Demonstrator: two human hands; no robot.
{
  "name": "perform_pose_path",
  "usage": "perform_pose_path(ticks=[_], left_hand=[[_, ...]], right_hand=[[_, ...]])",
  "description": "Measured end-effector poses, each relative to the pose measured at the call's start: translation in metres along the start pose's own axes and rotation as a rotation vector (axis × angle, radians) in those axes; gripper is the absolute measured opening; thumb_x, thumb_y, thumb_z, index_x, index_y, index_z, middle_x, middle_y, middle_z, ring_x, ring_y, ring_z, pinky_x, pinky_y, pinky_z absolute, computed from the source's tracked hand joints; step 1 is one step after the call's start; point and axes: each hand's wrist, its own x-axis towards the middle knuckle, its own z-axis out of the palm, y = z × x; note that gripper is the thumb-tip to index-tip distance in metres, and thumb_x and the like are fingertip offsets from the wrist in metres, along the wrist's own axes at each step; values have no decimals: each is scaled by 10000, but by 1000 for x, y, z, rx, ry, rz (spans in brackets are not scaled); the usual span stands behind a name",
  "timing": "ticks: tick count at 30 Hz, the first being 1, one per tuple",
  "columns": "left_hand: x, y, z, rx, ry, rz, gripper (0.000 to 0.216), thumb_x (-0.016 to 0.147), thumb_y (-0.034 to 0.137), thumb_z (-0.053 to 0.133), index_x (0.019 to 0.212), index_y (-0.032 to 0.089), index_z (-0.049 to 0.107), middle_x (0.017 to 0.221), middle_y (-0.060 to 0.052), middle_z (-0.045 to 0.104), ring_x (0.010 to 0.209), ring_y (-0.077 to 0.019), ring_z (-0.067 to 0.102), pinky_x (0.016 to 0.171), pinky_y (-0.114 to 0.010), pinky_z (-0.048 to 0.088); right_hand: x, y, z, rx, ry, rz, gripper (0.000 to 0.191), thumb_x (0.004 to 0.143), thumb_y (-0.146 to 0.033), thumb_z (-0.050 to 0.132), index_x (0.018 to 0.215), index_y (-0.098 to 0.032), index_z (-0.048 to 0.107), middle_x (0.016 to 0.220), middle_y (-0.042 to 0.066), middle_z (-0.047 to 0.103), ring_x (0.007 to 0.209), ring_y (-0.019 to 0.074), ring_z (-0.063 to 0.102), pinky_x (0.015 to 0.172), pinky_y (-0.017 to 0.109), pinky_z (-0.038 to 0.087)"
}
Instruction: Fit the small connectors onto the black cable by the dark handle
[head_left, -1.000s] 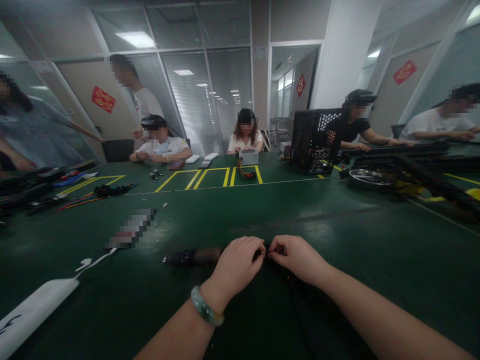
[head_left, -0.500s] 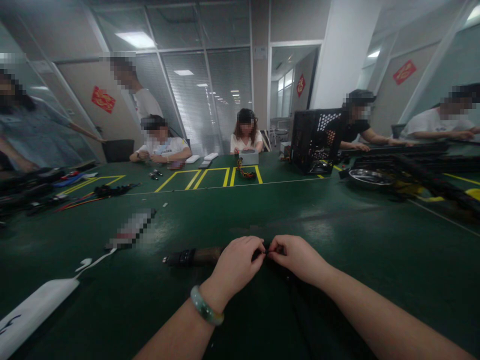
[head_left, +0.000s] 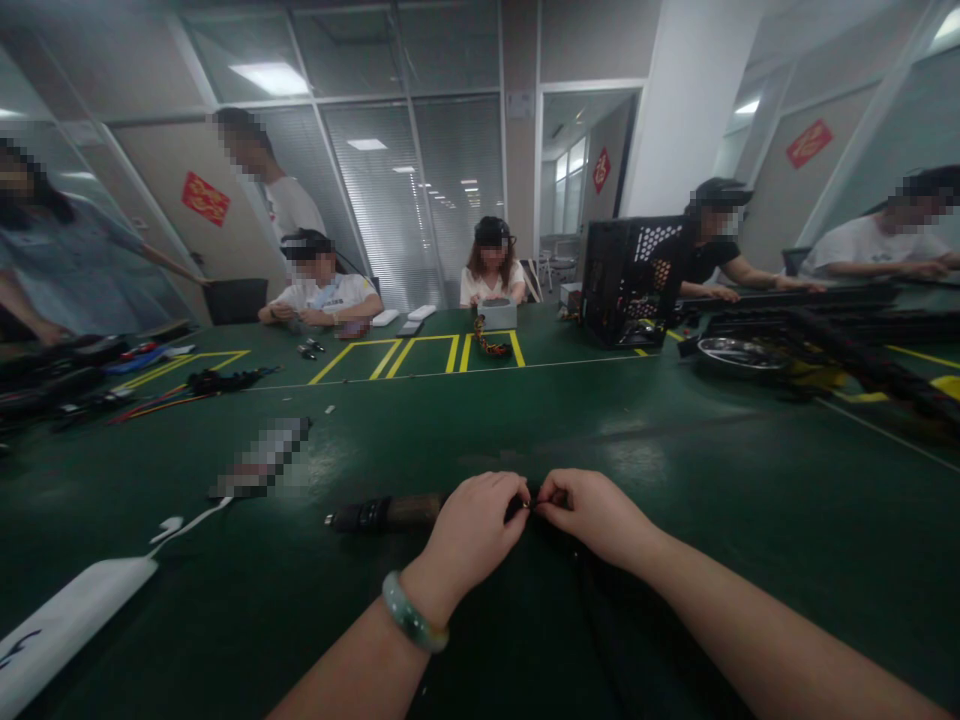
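Both my hands meet fingertip to fingertip above the near part of the green table (head_left: 420,430). My left hand (head_left: 480,520), with a green bangle (head_left: 409,612) at its wrist, is closed in a pinch. Opposite it, my right hand (head_left: 592,510) pinches too. A tiny dark piece with a bright spot shows between the fingertips; its kind is unclear. From behind my left hand a dark rod-like thing (head_left: 405,513) sticks out leftward, with a black ribbed section and a shiny metal tip. Below my right hand runs a dark band-like shape, hard to make out.
A white power bank-like block (head_left: 97,600) with a cable leads to a blurred-out device (head_left: 270,455) on the left. Cables (head_left: 225,380) lie further back. A black computer case (head_left: 634,285) stands at the back right. Several people sit or stand around the table.
My hands stay almost in place, fingertips still together, with only slight finger movement. The rod-like thing has not visibly moved.
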Motion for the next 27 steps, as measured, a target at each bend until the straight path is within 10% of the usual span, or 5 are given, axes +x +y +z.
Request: perform_pose_path(ticks=[27], left_hand=[[0, 0, 0, 23, 5, 35, 99, 856, 191, 552, 945, 227, 572, 1057, -11, 628, 1004, -202, 581, 921, -372, 434]], right_hand=[[1, 1, 2, 1, -3, 0, 79, 816, -270, 618, 829, -228, 683, 776, -17, 685, 685, 139, 608, 580, 218, 385]])
